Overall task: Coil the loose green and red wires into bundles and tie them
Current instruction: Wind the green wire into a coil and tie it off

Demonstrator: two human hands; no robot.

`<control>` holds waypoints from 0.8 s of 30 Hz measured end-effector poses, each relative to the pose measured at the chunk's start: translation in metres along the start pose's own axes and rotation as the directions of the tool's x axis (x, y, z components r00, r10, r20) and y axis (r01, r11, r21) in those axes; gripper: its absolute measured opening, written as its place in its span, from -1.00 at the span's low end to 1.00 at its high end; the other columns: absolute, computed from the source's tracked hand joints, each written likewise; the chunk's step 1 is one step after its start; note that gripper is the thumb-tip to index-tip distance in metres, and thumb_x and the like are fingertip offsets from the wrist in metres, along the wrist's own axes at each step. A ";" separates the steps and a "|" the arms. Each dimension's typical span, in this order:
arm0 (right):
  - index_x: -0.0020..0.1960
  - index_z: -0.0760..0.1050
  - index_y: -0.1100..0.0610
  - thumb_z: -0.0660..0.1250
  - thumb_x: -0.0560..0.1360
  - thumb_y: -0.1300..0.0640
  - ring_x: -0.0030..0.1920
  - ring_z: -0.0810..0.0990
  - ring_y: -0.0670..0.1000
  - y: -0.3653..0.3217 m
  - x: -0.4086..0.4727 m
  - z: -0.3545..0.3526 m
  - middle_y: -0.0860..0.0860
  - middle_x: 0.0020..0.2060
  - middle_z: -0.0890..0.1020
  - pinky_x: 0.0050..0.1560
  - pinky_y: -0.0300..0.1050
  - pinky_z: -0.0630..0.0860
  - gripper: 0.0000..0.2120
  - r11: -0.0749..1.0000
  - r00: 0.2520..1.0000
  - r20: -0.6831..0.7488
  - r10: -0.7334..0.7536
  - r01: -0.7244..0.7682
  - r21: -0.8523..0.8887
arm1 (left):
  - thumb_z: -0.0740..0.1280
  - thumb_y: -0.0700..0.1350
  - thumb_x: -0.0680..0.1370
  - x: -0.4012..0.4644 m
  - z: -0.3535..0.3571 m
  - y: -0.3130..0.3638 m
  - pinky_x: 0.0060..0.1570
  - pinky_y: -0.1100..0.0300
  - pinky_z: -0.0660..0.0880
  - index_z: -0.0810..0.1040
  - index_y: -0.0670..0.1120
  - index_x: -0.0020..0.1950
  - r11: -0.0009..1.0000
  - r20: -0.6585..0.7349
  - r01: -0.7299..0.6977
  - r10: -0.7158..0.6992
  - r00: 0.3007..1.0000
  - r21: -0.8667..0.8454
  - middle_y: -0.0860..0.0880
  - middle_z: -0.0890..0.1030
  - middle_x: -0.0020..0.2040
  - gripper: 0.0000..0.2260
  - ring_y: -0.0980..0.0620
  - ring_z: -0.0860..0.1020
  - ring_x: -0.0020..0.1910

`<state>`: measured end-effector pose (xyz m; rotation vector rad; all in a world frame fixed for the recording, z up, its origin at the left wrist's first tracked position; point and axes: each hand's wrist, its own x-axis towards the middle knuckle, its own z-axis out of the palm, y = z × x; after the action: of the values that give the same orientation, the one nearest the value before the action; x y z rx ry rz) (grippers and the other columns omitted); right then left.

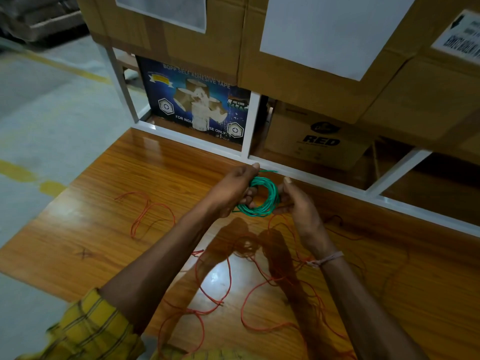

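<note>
A green wire (267,201), wound into a small round coil, hangs above the wooden table between both hands. My left hand (233,188) grips the coil's left side, with fingers through the ring and a short green end sticking out past the thumb. My right hand (296,201) holds the coil's right side, thumb raised. The red wire (228,281) lies loose and tangled on the table below my forearms, with another red loop (150,211) to the left.
The glossy wooden table (109,242) ends at the left over a grey floor with yellow lines. A white metal rack (249,131) at the table's back holds cardboard boxes (311,141) and a blue tape carton (197,105).
</note>
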<state>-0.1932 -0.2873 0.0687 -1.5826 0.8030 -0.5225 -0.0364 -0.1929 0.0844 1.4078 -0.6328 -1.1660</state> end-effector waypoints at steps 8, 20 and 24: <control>0.05 0.57 0.28 0.30 0.49 -0.36 0.05 0.69 0.28 -0.001 -0.007 -0.005 0.29 0.01 0.67 -0.02 0.12 0.64 -0.35 0.996 0.988 0.134 -0.083 0.087 -0.026 | 0.20 0.08 0.77 0.001 0.004 -0.005 -0.44 0.15 0.46 0.50 -0.02 -0.01 0.914 -0.170 -0.190 0.264 0.950 0.358 -0.02 0.53 -0.28 -0.76 0.13 0.46 -0.51; 0.03 0.60 0.38 0.35 0.66 0.27 -0.29 0.66 -0.20 0.000 -0.008 -0.019 0.06 -0.22 0.66 -0.28 -0.31 0.58 -0.85 0.994 0.994 0.092 -0.065 0.072 -0.077 | 0.27 0.04 0.75 -0.001 0.006 -0.013 -0.42 0.25 0.46 0.53 -0.11 -0.15 0.972 -0.107 -0.146 0.167 0.980 0.187 -0.04 0.50 -0.34 -0.65 0.05 0.48 -0.47; -0.07 0.60 0.24 0.35 0.66 0.26 -0.31 0.65 -0.22 0.004 -0.015 -0.025 -0.06 -0.29 0.68 -0.30 -0.35 0.55 -0.86 0.995 0.996 0.084 -0.026 0.034 -0.099 | 0.15 0.13 0.77 -0.013 0.013 -0.015 -0.33 0.23 0.43 0.51 -0.10 -0.09 0.935 -0.041 -0.154 0.175 0.984 0.319 -0.06 0.50 -0.28 -0.61 0.07 0.53 -0.38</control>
<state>-0.2224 -0.2930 0.0704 -1.7000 0.7534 -0.4406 -0.0569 -0.1836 0.0756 1.6201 -0.9001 -0.9063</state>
